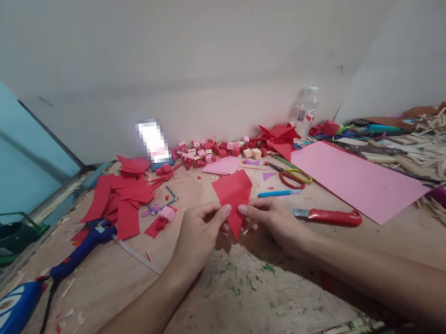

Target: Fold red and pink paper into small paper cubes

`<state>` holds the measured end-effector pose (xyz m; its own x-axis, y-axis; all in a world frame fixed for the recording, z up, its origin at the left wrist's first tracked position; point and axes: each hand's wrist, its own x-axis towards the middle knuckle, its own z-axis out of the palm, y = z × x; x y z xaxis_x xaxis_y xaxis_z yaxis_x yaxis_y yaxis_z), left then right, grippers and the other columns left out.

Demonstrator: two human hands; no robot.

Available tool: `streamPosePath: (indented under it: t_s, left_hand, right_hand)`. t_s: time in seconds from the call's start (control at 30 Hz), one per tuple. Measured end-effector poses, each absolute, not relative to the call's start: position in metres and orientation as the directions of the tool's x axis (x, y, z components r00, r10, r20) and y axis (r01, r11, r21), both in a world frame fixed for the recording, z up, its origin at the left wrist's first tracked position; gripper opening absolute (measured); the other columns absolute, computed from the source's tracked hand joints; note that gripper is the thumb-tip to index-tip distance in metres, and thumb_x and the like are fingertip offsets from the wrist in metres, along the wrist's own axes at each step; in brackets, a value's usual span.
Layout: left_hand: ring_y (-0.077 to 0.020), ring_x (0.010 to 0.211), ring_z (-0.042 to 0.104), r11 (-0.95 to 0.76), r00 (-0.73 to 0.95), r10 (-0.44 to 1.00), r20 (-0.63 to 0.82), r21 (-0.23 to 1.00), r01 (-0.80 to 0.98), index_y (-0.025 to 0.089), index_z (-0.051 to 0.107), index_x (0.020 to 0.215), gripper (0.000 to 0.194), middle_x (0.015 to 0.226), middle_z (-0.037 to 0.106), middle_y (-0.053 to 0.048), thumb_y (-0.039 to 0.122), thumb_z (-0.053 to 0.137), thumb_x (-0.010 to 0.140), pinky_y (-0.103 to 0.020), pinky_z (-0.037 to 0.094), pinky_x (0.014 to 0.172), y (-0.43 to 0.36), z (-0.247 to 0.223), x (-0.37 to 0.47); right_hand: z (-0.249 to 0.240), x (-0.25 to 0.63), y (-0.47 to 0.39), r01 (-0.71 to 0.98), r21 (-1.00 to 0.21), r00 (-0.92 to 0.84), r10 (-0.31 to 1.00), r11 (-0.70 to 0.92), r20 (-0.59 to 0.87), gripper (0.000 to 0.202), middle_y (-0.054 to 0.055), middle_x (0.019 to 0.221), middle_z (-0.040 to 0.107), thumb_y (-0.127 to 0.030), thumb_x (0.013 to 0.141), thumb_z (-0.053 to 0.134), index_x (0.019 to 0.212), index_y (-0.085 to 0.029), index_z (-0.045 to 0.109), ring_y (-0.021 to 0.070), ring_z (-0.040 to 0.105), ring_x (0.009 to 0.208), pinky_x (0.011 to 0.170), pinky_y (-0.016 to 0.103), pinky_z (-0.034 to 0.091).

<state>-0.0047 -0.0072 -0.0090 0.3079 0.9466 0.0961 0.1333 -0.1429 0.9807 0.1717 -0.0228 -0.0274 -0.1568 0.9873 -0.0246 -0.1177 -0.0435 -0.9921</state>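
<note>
Left hand (200, 230) and right hand (274, 219), both in a narrow grip, pinch the pointed red paper (234, 191) between them, and it's just over the desk (238, 309)! Just beyond the right hand lies a blue pen (277, 193), while the red-handled cutter (332, 217) rests near the pink sheet (356, 182).

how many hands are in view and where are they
2: the left hand pinches the left side of the red paper, and the right hand pinches its right side. Some fingers are partly hidden, but no other hand shows.
</note>
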Motion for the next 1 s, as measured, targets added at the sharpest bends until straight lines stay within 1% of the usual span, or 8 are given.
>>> streamPosePath:
  t_s: [0.17, 0.33, 0.5, 0.63, 0.77, 0.83, 0.9, 1.0]
  left_hand:
    - [-0.0155, 0.038, 0.059, -0.117, 0.304, 0.950, 0.071, 0.984, 0.137, 0.017, 0.061, 0.062, 0.039, 0.052, 0.058, 0.002, 0.048, 0.064, 0.086, -0.024, 0.045, 0.037, -0.008, -0.008, -0.004]
    - [-0.0134, 0.044, 0.060, -0.198, 0.296, 0.945, 0.138, 0.962, 0.185, 0.017, 0.063, 0.057, 0.039, 0.052, 0.060, 0.000, 0.043, 0.064, 0.086, -0.021, 0.046, 0.043, -0.007, -0.006, -0.006]
    - [-0.0165, 0.038, 0.058, -0.095, 0.325, 0.945, 0.043, 0.985, 0.144, 0.018, 0.061, 0.060, 0.039, 0.052, 0.058, 0.002, 0.049, 0.064, 0.084, -0.025, 0.046, 0.037, -0.008, -0.006, -0.005]
    - [-0.0146, 0.045, 0.059, -0.173, 0.334, 0.937, 0.101, 0.965, 0.195, 0.017, 0.063, 0.059, 0.039, 0.053, 0.060, 0.000, 0.044, 0.064, 0.086, -0.023, 0.044, 0.044, -0.009, -0.005, -0.006]
    - [-0.0141, 0.051, 0.057, -0.232, 0.343, 0.928, 0.144, 0.945, 0.229, 0.017, 0.062, 0.057, 0.039, 0.053, 0.061, -0.001, 0.041, 0.063, 0.088, -0.023, 0.042, 0.052, -0.009, -0.004, -0.006]
    - [-0.0148, 0.051, 0.057, -0.238, 0.343, 0.928, 0.145, 0.940, 0.246, 0.018, 0.061, 0.056, 0.039, 0.053, 0.060, -0.001, 0.040, 0.061, 0.089, -0.024, 0.042, 0.053, -0.009, -0.003, -0.006]
    - [-0.0153, 0.052, 0.055, -0.274, 0.325, 0.930, 0.172, 0.914, 0.301, 0.018, 0.059, 0.057, 0.040, 0.053, 0.058, 0.000, 0.039, 0.059, 0.091, -0.026, 0.040, 0.054, -0.009, -0.003, -0.007]
    - [-0.0161, 0.058, 0.055, -0.439, 0.281, 0.897, 0.341, 0.752, 0.491, 0.018, 0.059, 0.060, 0.039, 0.059, 0.059, 0.000, 0.036, 0.056, 0.094, -0.028, 0.039, 0.059, -0.010, -0.003, -0.010]
  right_hand:
    - [-0.027, 0.172, -0.021, -0.232, -0.969, -0.146, 0.988, -0.080, -0.047, 0.039, 0.006, 0.062, 0.070, -0.052, 0.073, 0.083, 0.067, -0.015, 0.074, 0.0145, 0.060, 0.055, 0.059, 0.028, 0.045]
    - [-0.025, 0.175, -0.019, -0.290, -0.954, -0.139, 0.990, -0.073, -0.033, 0.032, 0.006, 0.064, 0.071, -0.045, 0.074, 0.084, 0.069, -0.014, 0.076, 0.0149, 0.062, 0.059, 0.062, 0.028, 0.048]
    - [-0.021, 0.176, -0.019, -0.370, -0.926, -0.142, 0.990, -0.077, -0.026, 0.029, 0.007, 0.065, 0.070, -0.042, 0.075, 0.082, 0.068, -0.015, 0.075, 0.0167, 0.063, 0.059, 0.059, 0.029, 0.050]
    - [-0.020, 0.174, -0.019, -0.430, -0.898, -0.130, 0.991, -0.096, -0.044, 0.023, 0.007, 0.062, 0.069, -0.036, 0.077, 0.078, 0.070, -0.015, 0.073, 0.0170, 0.062, 0.057, 0.055, 0.028, 0.051]
    - [-0.023, 0.174, -0.015, -0.455, -0.885, -0.092, 0.993, -0.102, -0.067, 0.022, 0.007, 0.064, 0.069, -0.036, 0.075, 0.076, 0.071, -0.015, 0.070, 0.0182, 0.062, 0.056, 0.052, 0.029, 0.052]
    - [-0.024, 0.175, -0.012, -0.458, -0.883, -0.045, 0.995, -0.102, -0.091, 0.023, 0.006, 0.063, 0.067, -0.037, 0.075, 0.076, 0.074, -0.015, 0.070, 0.0174, 0.060, 0.054, 0.049, 0.028, 0.050]
    - [-0.025, 0.178, -0.010, -0.440, -0.896, 0.081, 0.992, -0.054, -0.099, 0.024, 0.004, 0.063, 0.065, -0.038, 0.074, 0.078, 0.073, -0.016, 0.069, 0.0142, 0.058, 0.052, 0.046, 0.024, 0.047]
    - [-0.025, 0.181, -0.011, -0.302, -0.951, 0.237, 0.971, 0.066, -0.008, 0.033, 0.001, 0.061, 0.060, -0.044, 0.074, 0.081, 0.063, -0.017, 0.064, 0.0103, 0.053, 0.050, 0.046, 0.022, 0.043]
